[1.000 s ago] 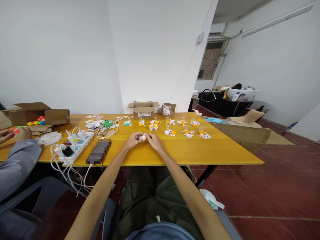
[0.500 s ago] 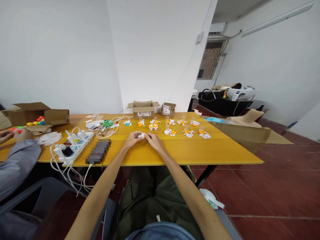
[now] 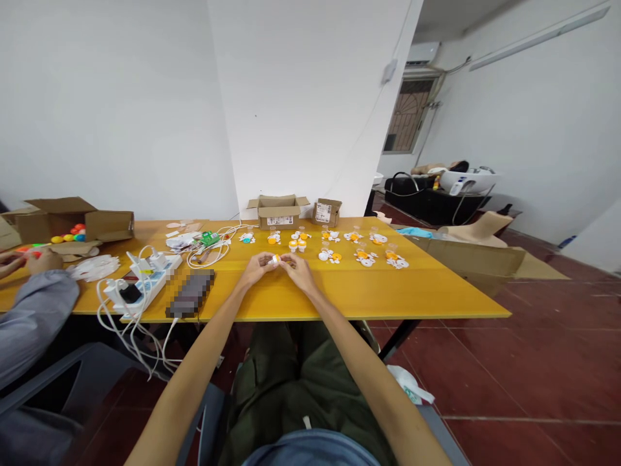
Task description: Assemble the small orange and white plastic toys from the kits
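My left hand [image 3: 259,268] is closed round a small white-and-orange plastic piece [image 3: 276,259], held just above the table's near half. From the other side my right hand [image 3: 297,270] grips the same piece with thumb and fingers. Fingers hide much of it. Just beyond my hands, small orange-and-white cylinders [image 3: 297,246] stand upright side by side. Farther back and to the right lie several groups of white discs [image 3: 367,262], orange rings [image 3: 336,257] and clear cups [image 3: 374,230]. One group at the back left has a teal disc [image 3: 247,239].
An open cardboard box [image 3: 277,212] and a smaller box [image 3: 326,213] stand at the table's back edge. To the left are a power strip [image 3: 155,281] with tangled cables, a dark blurred device [image 3: 191,294], and a co-worker's sleeve [image 3: 43,304] near colourful balls.
The piece between my hands has turned slightly, so more orange shows on it. Both hands stay in nearly the same place.
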{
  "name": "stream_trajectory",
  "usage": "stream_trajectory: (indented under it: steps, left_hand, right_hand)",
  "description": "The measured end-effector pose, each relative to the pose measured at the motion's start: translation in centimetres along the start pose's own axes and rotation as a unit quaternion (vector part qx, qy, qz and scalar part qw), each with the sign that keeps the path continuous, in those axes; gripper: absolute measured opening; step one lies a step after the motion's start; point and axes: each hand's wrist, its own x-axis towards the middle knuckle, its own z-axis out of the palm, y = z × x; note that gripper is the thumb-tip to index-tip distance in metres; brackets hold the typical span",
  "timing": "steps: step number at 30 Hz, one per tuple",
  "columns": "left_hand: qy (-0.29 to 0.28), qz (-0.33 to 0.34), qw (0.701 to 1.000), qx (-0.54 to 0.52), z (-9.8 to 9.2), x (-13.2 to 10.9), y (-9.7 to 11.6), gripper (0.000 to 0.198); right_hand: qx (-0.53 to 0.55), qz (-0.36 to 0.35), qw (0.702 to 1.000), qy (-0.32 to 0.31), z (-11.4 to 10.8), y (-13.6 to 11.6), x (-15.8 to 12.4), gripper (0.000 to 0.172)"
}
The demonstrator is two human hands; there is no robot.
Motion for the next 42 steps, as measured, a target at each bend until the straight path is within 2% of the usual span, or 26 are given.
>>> stream_trajectory:
  steps: [10, 22, 29, 42]
  left_hand:
    - [-0.005, -0.017, 1.000, -0.011, 0.04, -0.27, 0.21, 0.043]
    - [-0.009, -0.001, 1.000, 0.015, 0.09, -0.10, 0.28, 0.038]
    - [-0.014, 0.004, 1.000, 0.022, 0.19, -0.10, 0.29, 0.039]
    - [-0.039, 0.010, 0.998, 0.039, 0.27, -0.45, 0.65, 0.040]
  right_hand:
    - [-0.001, -0.017, 1.000, 0.017, -0.42, -0.55, -0.19, 0.015]
    - [0.002, 0.016, 1.000, 0.006, -0.11, -0.07, -0.01, 0.012]
    - [0.007, 0.006, 1.000, 0.014, -0.16, -0.03, -0.01, 0.025]
    - [-0.036, 0.002, 0.999, -0.006, -0.29, -0.18, -0.07, 0.016]
